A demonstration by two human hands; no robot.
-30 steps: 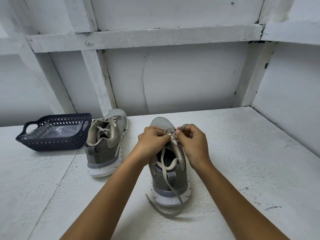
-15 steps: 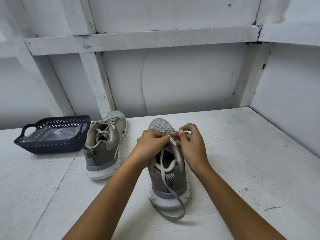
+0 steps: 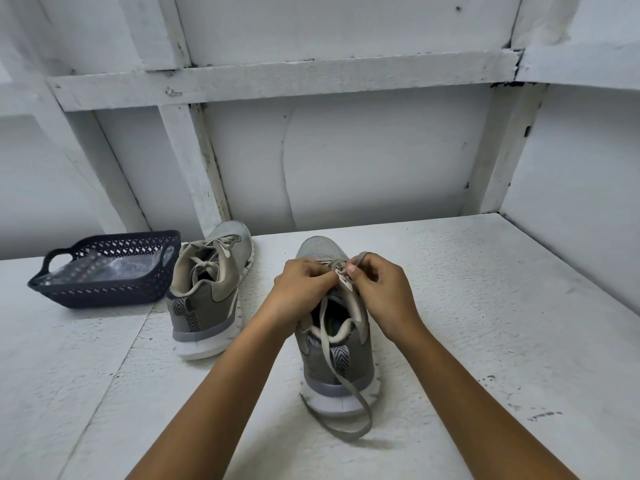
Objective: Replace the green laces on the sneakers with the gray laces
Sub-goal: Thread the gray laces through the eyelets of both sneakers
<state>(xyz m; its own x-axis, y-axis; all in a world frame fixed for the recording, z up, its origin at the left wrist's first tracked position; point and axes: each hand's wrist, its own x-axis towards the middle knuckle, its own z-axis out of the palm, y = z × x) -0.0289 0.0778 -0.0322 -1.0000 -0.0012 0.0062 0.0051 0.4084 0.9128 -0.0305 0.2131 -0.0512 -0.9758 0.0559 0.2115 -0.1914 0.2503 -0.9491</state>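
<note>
Fingers curled, left hand (image 3: pixel 304 282) and right hand (image 3: pixel 381 289) both pinch the flat gray lace (image 3: pixel 368 414) over the tongue of the mesh-toed sneaker (image 3: pixel 341 365) on the rough white table (image 3: pixel 485 306); slack loops behind its heel. Left of it a second sneaker (image 3: pixel 207 306), perforated basket (image 3: pixel 104 292) beyond. Grip unchanged from 0.5 s earlier.

Bare left hand (image 3: pixel 303 285), bare right hand (image 3: pixel 382 292)

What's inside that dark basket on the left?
Crinkled clear plastic lies inside the basket. Whatever may sit under the plastic, or behind the near wall, is hidden.
</note>
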